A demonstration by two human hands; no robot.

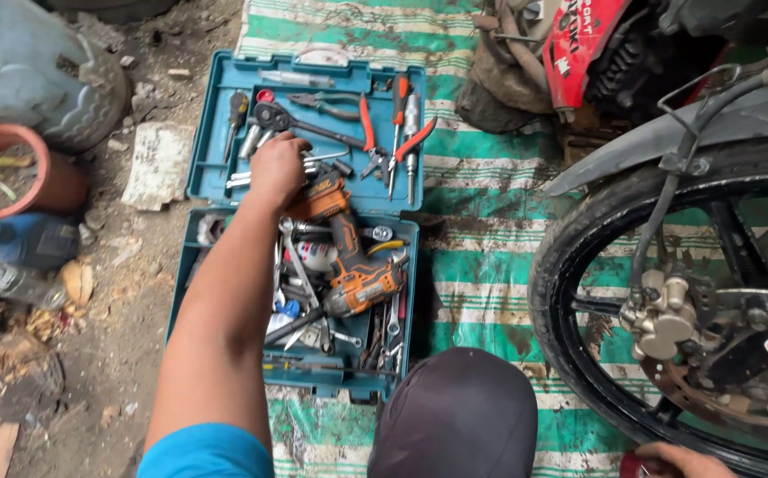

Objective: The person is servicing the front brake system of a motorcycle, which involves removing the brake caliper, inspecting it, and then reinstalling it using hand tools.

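My left hand (277,168) reaches into the lid half of an open teal tool case (216,133). Its fingers curl down over a bunch of silver wrenches (240,180), beside a ratchet (282,118). From behind I cannot see whether the fingers grip one. An orange cordless drill (353,265) lies just below the hand on a heap of spanners and sockets. Only part of my right hand (680,460) shows at the bottom edge. It rests by the motorcycle's front tyre (556,265), next to a small red object (632,466).
Orange-handled pliers (368,128) and screwdrivers lie in the lid. The wheel's brake caliper (663,314) and disc are on the right, above a green striped mat (481,265). A dark knee (455,416) is at the bottom. A clay pot (34,173) and rubble lie left.
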